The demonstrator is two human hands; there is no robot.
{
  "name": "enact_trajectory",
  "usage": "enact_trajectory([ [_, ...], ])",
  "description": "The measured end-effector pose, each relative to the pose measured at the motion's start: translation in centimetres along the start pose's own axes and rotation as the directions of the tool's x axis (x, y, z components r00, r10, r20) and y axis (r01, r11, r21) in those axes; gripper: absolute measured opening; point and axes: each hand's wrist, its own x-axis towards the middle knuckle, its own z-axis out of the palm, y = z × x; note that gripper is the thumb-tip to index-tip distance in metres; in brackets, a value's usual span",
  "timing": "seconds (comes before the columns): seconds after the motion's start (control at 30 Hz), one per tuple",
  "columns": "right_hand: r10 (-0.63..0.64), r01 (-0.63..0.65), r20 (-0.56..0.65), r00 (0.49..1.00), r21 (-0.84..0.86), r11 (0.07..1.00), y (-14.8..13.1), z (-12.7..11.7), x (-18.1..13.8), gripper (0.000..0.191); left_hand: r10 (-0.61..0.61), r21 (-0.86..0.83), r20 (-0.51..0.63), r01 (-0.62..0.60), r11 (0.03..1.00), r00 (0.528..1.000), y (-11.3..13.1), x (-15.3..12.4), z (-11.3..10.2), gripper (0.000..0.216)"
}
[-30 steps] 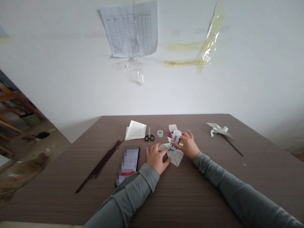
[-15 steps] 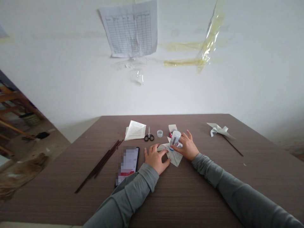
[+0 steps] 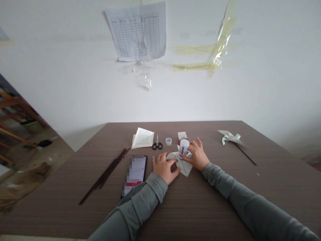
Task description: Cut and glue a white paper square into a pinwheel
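Two hands work close together near the middle of the brown table (image 3: 225, 201), both in grey sleeves. The left hand (image 3: 164, 167) lies open and flat, palm down, with its fingers spread on the left part of a folded paper piece (image 3: 185, 166), so it presses the paper onto the table. The right hand (image 3: 198, 155) is closed around a white tube (image 3: 184, 146), which looks like a glue stick; the thumb and the first fingers grip it at its side, and the other fingers stand loosely apart.

The tube stands almost upright: its long axis goes from the paper up, with the top leaning only a little, and its lower end touches the paper near the far edge. So the tube is in the right hand, just beyond the fingertips of the left hand and a little to their right. The paper lies between the two hands and under both.

Farther back on the table are small scissors (image 3: 157, 145), a clear cap (image 3: 169, 141), a small box (image 3: 182, 135) and a folded sheet (image 3: 143, 137). On the left lie a phone (image 3: 135, 172) and thin dark sticks (image 3: 106, 174). Well apart on the right rests a paper pinwheel (image 3: 229, 137) on its stick.
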Motion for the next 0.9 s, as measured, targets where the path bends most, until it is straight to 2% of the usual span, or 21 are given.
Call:
enact_trajectory([
  [0.3, 0.024, -0.024, 0.013, 1.0, -0.034, 0.999, -0.6, -0.23, 0.07, 0.028, -0.001, -0.01, 0.0, 0.001, 1.0, 1.0, -0.16, 0.04, 0.22, 0.044],
  [0.67, 0.034, -0.034, 0.001, 0.999, -0.038, 0.999, -0.3, -0.3, 0.15, 0.033, -0.007, -0.044, 0.003, 0.007, 0.999, 1.0, 0.21, -0.12, -0.23, 0.042],
  [0.9, 0.05, -0.049, 0.021, 0.999, -0.06, 0.997, -0.3, -0.08, 0.02, 0.032, 0.009, -0.046, -0.019, -0.01, 0.999, 1.0, -0.45, 0.12, 0.52, 0.041],
])
